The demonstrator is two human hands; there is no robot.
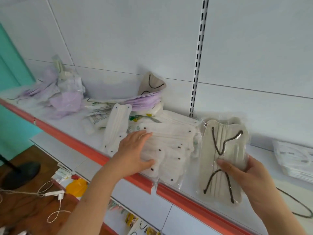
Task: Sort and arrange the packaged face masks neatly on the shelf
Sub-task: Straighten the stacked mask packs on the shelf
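Overhead, head view only, so we log from 1 angle. Right hand (240,168) pinches a beige pack (221,156) at its right edge, thumb on top, fingers curled behind. Pack's long axis runs front to back on the shelf (71,131); near end overhangs the red rail (169,192), far end points at the back panel. Left hand (133,150) lies flat, fingers straight, pressing the white stack (169,145), holding nothing. That stack sits just left of the beige pack, edges touching or nearly so; we cannot tell which. It is fanned and skewed, long axis roughly left to right.

We judge the coming move turns on this: the pack lies crosswise to the stack beside it. The right hand is nearer and already has it. Purple packs (64,100) lie well apart at far left, another white stack (294,158) at far right.
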